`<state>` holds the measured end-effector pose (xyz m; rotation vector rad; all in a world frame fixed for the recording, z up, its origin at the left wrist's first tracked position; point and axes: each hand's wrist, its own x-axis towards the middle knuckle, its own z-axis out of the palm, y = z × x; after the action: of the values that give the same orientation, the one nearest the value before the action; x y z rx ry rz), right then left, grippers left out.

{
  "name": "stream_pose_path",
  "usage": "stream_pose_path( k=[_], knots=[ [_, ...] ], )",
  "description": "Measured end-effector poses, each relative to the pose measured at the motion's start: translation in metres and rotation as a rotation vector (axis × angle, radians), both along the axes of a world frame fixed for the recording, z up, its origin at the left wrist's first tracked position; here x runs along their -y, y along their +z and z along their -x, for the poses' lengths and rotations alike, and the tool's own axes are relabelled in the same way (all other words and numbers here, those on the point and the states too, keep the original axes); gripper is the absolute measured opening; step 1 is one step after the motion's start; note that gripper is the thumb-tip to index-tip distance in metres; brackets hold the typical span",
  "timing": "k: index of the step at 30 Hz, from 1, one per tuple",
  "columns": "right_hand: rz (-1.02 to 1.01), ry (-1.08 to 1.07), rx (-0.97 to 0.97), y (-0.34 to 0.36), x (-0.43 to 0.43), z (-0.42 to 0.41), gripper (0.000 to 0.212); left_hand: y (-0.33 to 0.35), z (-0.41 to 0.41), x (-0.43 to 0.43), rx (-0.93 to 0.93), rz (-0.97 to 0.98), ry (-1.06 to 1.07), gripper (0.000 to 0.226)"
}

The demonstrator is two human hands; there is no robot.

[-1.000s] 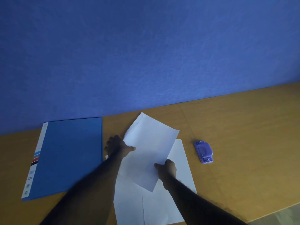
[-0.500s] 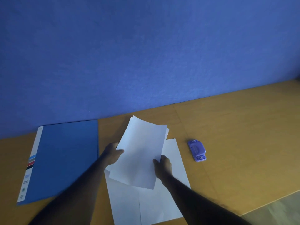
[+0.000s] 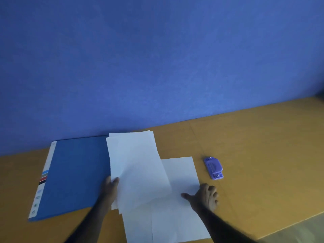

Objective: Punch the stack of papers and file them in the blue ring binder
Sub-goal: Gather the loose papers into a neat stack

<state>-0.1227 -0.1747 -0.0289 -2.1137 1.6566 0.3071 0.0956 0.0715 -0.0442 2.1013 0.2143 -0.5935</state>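
The loose white sheets of paper (image 3: 138, 169) lie spread on the yellow-brown wooden desk (image 3: 263, 146) at about six o'clock from the wearer, not yet squared into one stack: an upper bunch is fanned and tilted, its left edge overlapping the right edge of the flat blue ring binder (image 3: 73, 176), while more sheets (image 3: 177, 216) lie flat beneath and toward five o'clock. The left hand (image 3: 110, 185) pinches the upper bunch at its lower left edge, thumb on top and the other fingers hidden underneath. The right hand (image 3: 205, 195) rests with fingers spread at the right edge of the lower sheets; whether it presses them or merely touches cannot be told. Paper like this should be light, limp and slippery sheet on sheet, so it will likely sag and slide apart if lifted by one corner; holding both long edges and tapping the bundle square on the desk seems the safer hold before punching. The small purple plastic hole punch (image 3: 213, 168) sits at about two o'clock from the papers, just beyond the right hand and apart from the sheets, with bare desk between. The binder is shut at nine o'clock, its white striped spine edge turned away from the papers. A blue wall (image 3: 157, 67) backs the desk at twelve o'clock.
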Motion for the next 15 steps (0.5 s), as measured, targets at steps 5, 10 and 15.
stream_pose_path(
  k=[5, 10, 15],
  knots=[
    [-0.039, -0.053, 0.044, -0.002, 0.001, -0.004, 0.092, 0.015, 0.023, -0.004, 0.007, 0.018, -0.049, 0.032],
    [-0.151, -0.123, 0.353, 0.004, 0.007, -0.005, 0.065, 0.013, 0.029, -0.005, 0.016, 0.039, -0.06, 0.028],
    [-0.022, 0.052, 0.517, 0.039, 0.039, -0.003, 0.011, 0.01, 0.035, -0.003, -0.011, 0.041, -0.047, 0.028]
  ],
)
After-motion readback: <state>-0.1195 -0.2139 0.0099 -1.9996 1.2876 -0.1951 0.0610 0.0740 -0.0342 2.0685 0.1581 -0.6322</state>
